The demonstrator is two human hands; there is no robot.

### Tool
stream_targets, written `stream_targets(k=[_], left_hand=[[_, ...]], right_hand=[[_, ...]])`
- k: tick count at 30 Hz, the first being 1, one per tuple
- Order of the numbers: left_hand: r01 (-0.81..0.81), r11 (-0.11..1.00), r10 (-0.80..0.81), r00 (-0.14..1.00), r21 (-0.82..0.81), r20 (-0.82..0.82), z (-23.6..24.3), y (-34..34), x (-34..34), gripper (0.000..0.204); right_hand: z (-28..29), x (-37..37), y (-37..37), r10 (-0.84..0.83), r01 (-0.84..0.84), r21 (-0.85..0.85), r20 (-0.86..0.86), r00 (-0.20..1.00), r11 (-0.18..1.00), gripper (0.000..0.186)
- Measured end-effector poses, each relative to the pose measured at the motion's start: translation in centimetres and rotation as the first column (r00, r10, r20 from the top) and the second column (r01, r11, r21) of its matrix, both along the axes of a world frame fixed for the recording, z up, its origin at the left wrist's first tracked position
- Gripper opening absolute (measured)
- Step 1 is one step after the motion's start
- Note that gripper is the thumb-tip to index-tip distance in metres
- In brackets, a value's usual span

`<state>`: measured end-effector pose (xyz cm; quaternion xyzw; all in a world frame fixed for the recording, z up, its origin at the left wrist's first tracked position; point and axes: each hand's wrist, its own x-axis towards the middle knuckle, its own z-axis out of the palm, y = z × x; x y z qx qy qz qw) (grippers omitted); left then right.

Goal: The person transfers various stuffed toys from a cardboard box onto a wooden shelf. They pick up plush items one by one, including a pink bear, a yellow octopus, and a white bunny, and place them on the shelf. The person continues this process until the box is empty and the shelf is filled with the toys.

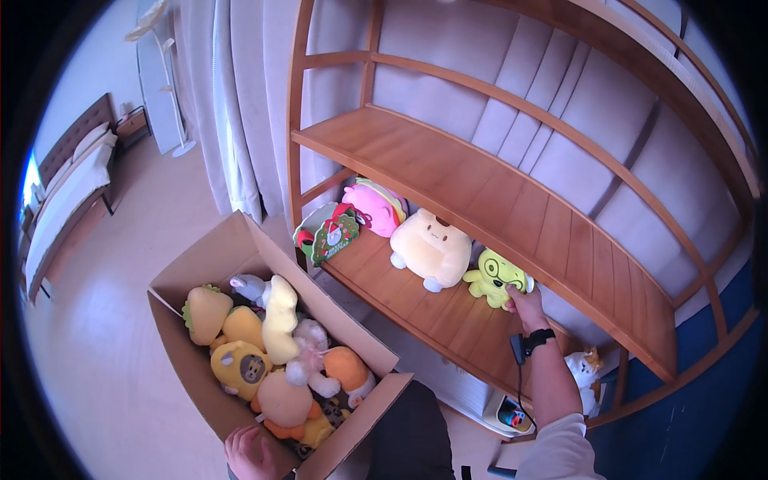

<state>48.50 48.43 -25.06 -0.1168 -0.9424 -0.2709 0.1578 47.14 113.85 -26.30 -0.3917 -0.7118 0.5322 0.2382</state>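
The right hand (524, 306) grips the green toy (493, 277) low, apparently to steady it; the left hand (248, 453) (grip unclear) is at the box (218, 260).

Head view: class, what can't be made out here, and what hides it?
In the head view:
What lies deeper in the cardboard box: covered by the top toys.
Fingers of the right hand against the green plush: partly hidden by the hand.
Most of the forearm beyond the left hand: cut off by the lower edge.
Part of the orange-and-white toy: behind the right forearm.
The item on the bedside table: too small to identify.
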Motion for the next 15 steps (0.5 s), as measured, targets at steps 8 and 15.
stream_targets(k=[8,15], left_hand=[[-0.028,0.999,0.033,0.975,-0.025,0.220,-1.9,-1.9,0.3,0.039],[-0.098,0.995,0.096,0.993,0.023,0.061,-0.7,-0.9,0.0,0.022]], right_hand=[[-1.3,-0.1,0.0,0.102,-0.104,-0.042,-0.050,0.994,0.994,0.038],[-3.4,3.3,-1.5,0.008,-0.005,-0.074,0.047,0.999,0.997,0.060]])
